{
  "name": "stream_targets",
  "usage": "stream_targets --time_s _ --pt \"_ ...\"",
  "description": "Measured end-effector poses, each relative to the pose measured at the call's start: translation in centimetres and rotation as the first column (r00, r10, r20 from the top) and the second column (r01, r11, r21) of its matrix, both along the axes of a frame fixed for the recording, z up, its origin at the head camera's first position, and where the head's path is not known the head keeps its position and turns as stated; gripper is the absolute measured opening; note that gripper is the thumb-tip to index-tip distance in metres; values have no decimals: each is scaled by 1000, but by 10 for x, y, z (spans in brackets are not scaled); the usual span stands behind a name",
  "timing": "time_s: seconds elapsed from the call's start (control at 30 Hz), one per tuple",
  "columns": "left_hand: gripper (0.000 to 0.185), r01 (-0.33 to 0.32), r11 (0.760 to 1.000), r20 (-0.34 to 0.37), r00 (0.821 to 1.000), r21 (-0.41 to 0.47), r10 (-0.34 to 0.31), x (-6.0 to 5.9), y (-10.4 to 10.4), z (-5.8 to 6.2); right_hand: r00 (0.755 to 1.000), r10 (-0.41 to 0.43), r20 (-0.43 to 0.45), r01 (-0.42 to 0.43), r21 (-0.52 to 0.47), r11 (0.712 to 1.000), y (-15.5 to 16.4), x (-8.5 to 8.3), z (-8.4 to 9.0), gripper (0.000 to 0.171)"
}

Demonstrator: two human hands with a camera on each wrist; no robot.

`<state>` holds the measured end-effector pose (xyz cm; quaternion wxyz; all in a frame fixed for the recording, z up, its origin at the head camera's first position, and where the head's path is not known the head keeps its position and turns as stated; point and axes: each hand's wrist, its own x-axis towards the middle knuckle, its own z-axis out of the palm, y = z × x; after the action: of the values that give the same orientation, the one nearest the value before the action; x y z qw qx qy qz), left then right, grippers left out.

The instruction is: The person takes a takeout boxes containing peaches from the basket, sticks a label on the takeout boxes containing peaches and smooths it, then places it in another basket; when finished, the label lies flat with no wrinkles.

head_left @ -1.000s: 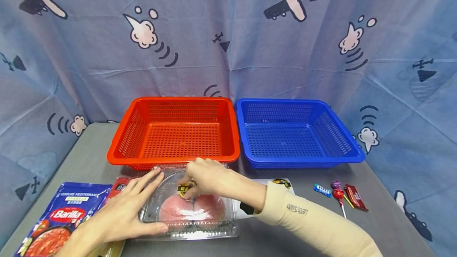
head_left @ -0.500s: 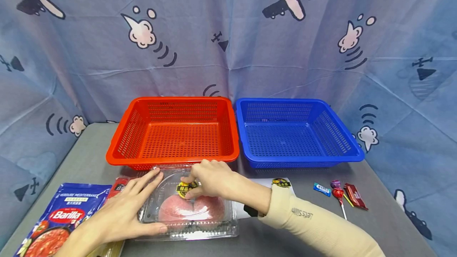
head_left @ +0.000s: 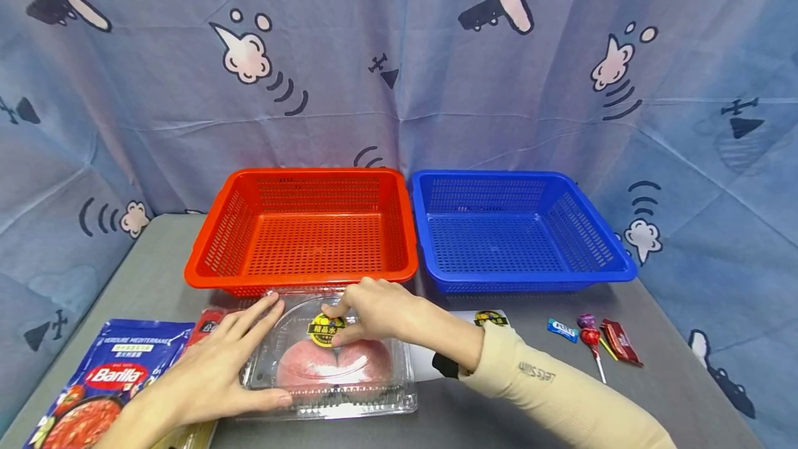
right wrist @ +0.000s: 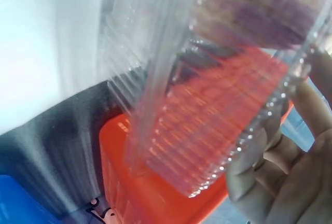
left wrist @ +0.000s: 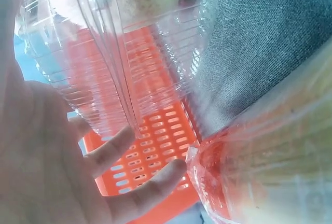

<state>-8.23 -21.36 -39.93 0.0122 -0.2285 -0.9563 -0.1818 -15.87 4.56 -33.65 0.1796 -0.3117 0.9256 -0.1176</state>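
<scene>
A clear plastic clamshell box (head_left: 368, 404) holding pink peaches (head_left: 307, 366) sits on the grey table. A round black and yellow sticker (head_left: 321, 331) lies on its lid. My left hand (head_left: 215, 369) rests along the box's left side, fingers spread toward the back corner and thumb along the front edge. Over the lid, my right hand (head_left: 383, 310) touches the sticker's right part, with index finger and thumb apart. In the right wrist view the other fingers of the right hand (right wrist: 290, 167) bend beside the box's ridged wall.
Behind the box stand a red basket (head_left: 318, 276) and a blue basket (head_left: 530, 279). A white sheet (head_left: 427, 366) bearing a similar sticker (head_left: 490, 318) lies right of the box. Farther right are a lollipop (head_left: 591, 338) and wrapped candies (head_left: 563, 330). A Barilla pouch (head_left: 118, 374) lies at left.
My right hand has slid a little to the right across the lid, uncovering more of the round sticker. The left hand and the box stay in place.
</scene>
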Motion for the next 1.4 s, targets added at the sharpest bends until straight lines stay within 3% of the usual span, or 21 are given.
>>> stream_targets --time_s 0.4,0.6,0.87,1.03,1.17,1.3,1.4 --pt "111 -4 1000 -2 1000 -16 4 0 1 1 998 51 -35 -54 -108 993 9 6 -10 45" --pt "111 -9 1000 -6 1000 -18 8 0 1 0 998 -3 -55 -8 -202 979 13 9 -15 28" --pt "112 -11 1000 5 1000 -15 11 0 1 0 992 36 -121 -72 -308 949 21 11 -19 10" --pt "111 -13 1000 16 1000 -9 13 0 0 0 979 74 -188 -131 -314 940 22 11 -22 22" --pt "111 -14 1000 29 999 2 14 0 0 0 967 106 -231 -170 -278 946 23 13 -26 20" --pt "111 -16 1000 48 999 8 16 0 0 0 960 128 -247 -192 -254 948 24 14 -26 17" --pt "111 -16 1000 64 998 14 15 0 0 1 971 97 -219 -160 -292 943 24 15 -28 15"
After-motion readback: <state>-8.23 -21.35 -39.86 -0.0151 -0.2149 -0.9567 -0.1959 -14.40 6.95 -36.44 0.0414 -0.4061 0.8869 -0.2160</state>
